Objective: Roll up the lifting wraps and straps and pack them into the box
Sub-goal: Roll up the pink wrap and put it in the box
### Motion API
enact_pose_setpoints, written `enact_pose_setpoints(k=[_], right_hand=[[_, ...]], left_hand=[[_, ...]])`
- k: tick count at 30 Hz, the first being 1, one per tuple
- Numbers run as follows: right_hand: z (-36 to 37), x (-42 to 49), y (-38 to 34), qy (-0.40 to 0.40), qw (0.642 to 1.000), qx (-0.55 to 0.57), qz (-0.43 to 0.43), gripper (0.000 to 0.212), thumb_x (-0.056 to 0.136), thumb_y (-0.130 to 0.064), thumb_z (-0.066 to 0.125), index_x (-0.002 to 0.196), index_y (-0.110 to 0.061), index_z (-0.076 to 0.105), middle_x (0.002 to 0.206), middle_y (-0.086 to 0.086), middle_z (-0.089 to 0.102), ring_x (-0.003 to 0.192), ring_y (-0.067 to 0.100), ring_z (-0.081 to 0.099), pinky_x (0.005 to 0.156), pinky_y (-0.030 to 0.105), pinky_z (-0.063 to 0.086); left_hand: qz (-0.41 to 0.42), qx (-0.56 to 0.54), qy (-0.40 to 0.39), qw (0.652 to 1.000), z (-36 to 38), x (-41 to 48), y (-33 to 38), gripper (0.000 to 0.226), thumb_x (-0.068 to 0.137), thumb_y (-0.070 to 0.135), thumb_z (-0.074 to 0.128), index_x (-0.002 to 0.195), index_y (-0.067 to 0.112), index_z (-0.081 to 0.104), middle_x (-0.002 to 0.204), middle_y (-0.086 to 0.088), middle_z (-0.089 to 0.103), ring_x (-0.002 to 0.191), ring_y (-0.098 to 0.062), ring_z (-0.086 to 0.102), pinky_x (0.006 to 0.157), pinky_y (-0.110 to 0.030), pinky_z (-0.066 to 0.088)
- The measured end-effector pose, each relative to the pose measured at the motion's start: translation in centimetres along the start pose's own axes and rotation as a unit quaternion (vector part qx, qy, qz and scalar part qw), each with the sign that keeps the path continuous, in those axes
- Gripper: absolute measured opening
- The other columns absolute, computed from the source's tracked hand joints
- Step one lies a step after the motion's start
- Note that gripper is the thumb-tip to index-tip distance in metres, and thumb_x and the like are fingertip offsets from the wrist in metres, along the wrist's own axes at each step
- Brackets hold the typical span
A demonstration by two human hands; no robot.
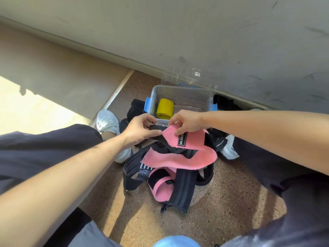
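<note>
A pink lifting wrap (185, 157) with a black label hangs unrolled over a pile of wraps and straps on the floor. My left hand (140, 130) pinches its upper end from the left. My right hand (187, 122) pinches the same end from above, near the label. Just beyond my hands stands a clear plastic box (183, 94) with blue latches. A rolled yellow wrap (164, 108) lies inside it at the left. Below the pink wrap lie black straps (181, 189) and a second pink wrap (161, 188), tangled together.
My legs in dark trousers flank the pile, with white shoes (107, 122) on each side. The box's clear lid (185, 75) leans against the wall behind it. More black fabric (225, 104) lies right of the box. The floor is speckled brown.
</note>
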State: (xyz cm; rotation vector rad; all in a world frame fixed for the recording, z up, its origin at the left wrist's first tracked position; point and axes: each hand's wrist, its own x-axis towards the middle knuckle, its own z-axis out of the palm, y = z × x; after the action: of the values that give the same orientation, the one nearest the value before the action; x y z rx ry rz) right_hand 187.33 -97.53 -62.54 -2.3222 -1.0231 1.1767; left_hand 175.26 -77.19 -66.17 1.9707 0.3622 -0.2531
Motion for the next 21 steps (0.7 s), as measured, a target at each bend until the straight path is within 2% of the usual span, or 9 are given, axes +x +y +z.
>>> enact_pose_setpoints(k=[2,6,8,12,15,17,21], right_hand=[[-1.4,-0.9,-0.1,-0.008,0.997,-0.081,0.011,0.035,0.093,-0.021,0.072,0.128,-0.021,0.067,0.112,0.001,0.061,0.101,0.022,0.059,0.083,0.031,0.047],[-4.9,-3.2,-1.0,0.002,0.985,-0.169,0.03,0.035,0.094,-0.02,0.07,0.129,-0.015,0.067,0.107,0.0,0.061,0.095,0.017,0.054,0.079,0.026,0.041],[-6.1,-4.5,-1.2,0.0,0.978,-0.204,0.048,0.031,0.094,-0.02,0.07,0.125,-0.014,0.069,0.109,0.002,0.065,0.094,0.019,0.056,0.079,0.027,0.042],[-7.4,-7.7,-1.9,-0.018,0.956,-0.276,0.1,0.024,0.092,-0.021,0.072,0.116,-0.018,0.072,0.093,-0.004,0.064,0.087,0.021,0.059,0.075,0.029,0.047],[-8.3,-9.3,-4.3,-0.011,0.942,-0.314,0.121,0.021,0.093,-0.02,0.071,0.114,-0.019,0.073,0.078,-0.014,0.058,0.077,0.016,0.058,0.058,0.024,0.044],[-9.1,-9.4,-6.8,0.002,0.939,-0.325,0.114,0.02,0.094,-0.021,0.07,0.114,-0.019,0.072,0.078,-0.013,0.058,0.074,0.016,0.058,0.052,0.021,0.04],[-10.6,-8.9,-11.0,0.025,0.933,-0.346,0.094,0.021,0.093,-0.02,0.07,0.114,-0.019,0.071,0.088,-0.002,0.062,0.077,0.021,0.059,0.054,0.024,0.045]], left_hand=[[-0.025,0.013,-0.01,1.0,-0.6,-0.3,-0.7,0.043,0.077,0.026,0.09,0.114,0.018,0.068,0.097,-0.004,0.071,0.08,-0.014,0.067,0.068,-0.028,0.055],[-0.036,0.085,-0.039,0.995,-1.0,-0.9,-1.6,0.036,0.082,0.032,0.085,0.113,0.021,0.071,0.098,0.002,0.072,0.09,-0.015,0.069,0.077,-0.033,0.057],[-0.026,0.101,-0.045,0.993,-0.5,-1.4,-1.3,0.031,0.083,0.032,0.084,0.11,0.021,0.072,0.096,0.005,0.072,0.088,-0.012,0.067,0.076,-0.028,0.053],[-0.007,0.157,-0.085,0.984,0.4,-1.9,0.2,0.031,0.084,0.037,0.082,0.111,0.024,0.072,0.108,0.004,0.073,0.101,-0.013,0.068,0.09,-0.029,0.052],[0.012,0.2,-0.096,0.975,0.3,-2.4,2.0,0.034,0.086,0.039,0.08,0.115,0.022,0.071,0.112,0.002,0.072,0.104,-0.015,0.067,0.096,-0.034,0.054],[0.028,0.224,-0.099,0.969,0.0,-2.7,3.3,0.037,0.086,0.038,0.079,0.117,0.02,0.072,0.112,0.002,0.072,0.104,-0.015,0.067,0.095,-0.034,0.054],[0.046,0.22,-0.071,0.972,-0.3,-2.6,4.9,0.036,0.086,0.038,0.08,0.116,0.019,0.073,0.107,0.005,0.07,0.101,-0.014,0.065,0.085,-0.026,0.049]])
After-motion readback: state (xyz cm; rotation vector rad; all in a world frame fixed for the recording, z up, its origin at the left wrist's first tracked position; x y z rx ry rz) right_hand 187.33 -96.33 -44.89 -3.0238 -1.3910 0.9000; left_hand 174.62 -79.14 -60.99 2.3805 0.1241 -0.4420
